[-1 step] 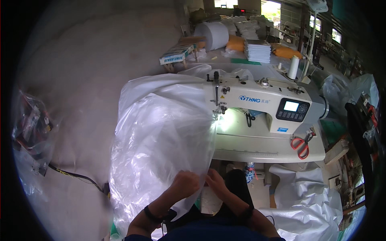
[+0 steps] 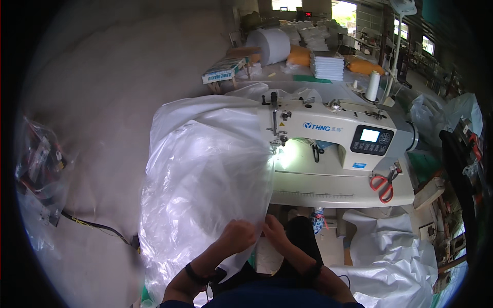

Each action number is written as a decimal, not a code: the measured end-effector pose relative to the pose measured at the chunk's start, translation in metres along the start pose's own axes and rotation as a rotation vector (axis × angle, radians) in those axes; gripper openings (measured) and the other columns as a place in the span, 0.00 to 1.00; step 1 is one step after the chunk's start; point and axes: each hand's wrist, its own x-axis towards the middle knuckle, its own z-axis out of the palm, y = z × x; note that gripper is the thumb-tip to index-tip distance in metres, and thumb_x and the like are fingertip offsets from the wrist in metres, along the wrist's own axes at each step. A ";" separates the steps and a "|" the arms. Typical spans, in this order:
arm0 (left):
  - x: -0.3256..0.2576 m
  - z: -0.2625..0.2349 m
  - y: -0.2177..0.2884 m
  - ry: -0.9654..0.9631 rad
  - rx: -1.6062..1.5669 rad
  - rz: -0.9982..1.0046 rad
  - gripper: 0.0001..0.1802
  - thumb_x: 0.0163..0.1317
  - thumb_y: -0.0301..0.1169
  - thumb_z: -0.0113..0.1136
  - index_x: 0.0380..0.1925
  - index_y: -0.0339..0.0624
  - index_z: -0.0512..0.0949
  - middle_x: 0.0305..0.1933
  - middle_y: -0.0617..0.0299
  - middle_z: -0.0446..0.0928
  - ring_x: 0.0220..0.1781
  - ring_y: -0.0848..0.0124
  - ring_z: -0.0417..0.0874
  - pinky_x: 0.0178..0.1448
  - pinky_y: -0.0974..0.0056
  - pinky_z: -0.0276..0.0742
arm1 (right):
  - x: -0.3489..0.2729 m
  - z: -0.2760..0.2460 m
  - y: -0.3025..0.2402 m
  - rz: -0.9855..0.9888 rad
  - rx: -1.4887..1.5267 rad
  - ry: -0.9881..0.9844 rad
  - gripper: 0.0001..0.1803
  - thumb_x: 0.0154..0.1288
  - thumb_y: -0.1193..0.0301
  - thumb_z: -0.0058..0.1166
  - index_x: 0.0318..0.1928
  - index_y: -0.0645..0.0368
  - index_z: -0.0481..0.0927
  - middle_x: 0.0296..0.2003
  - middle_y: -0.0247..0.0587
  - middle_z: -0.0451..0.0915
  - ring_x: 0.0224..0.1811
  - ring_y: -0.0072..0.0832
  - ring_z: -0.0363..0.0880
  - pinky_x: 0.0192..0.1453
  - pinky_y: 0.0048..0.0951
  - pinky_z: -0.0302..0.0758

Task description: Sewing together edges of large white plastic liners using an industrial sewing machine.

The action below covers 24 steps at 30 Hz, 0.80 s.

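A large sheet of shiny white plastic (image 2: 205,154) drapes over the left end of the sewing table and hangs down to my lap. Its right edge runs up to the needle area of a white sewing machine (image 2: 321,126), where a lamp glows. At that edge, close to my lap, my left hand (image 2: 237,237) is closed in a fist on the plastic. My right hand (image 2: 276,233) is just beside it, fingers pinched on the same edge. The fingertips of both hands are partly hidden.
Red-handled scissors (image 2: 382,187) and small black snips (image 2: 317,152) lie on the machine table (image 2: 328,187). A thread cone (image 2: 374,85) stands behind the machine. More white plastic (image 2: 390,256) is heaped at lower right. A black cable (image 2: 97,224) crosses the floor at left.
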 end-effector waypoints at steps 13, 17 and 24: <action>0.034 -0.006 -0.003 -0.410 -0.060 0.114 0.11 0.57 0.35 0.52 0.26 0.38 0.76 0.36 0.51 0.75 0.35 0.53 0.78 0.36 0.54 0.73 | 0.016 0.006 0.002 -0.034 -0.098 0.131 0.12 0.65 0.69 0.42 0.41 0.65 0.72 0.29 0.42 0.76 0.30 0.23 0.74 0.35 0.26 0.72; 0.115 -0.032 -0.064 -0.117 -0.120 -0.028 0.09 0.57 0.32 0.50 0.33 0.40 0.76 0.43 0.48 0.76 0.40 0.52 0.79 0.41 0.53 0.74 | 0.005 0.014 -0.018 0.012 -0.224 0.192 0.12 0.65 0.70 0.41 0.43 0.66 0.71 0.29 0.53 0.77 0.31 0.42 0.79 0.37 0.37 0.73; 0.186 0.028 -0.100 0.146 0.167 0.031 0.20 0.58 0.29 0.48 0.51 0.56 0.75 0.60 0.58 0.68 0.59 0.58 0.69 0.60 0.54 0.66 | -0.010 0.011 -0.035 -0.260 -0.471 0.350 0.20 0.64 0.72 0.42 0.55 0.66 0.65 0.31 0.65 0.77 0.33 0.51 0.79 0.35 0.40 0.75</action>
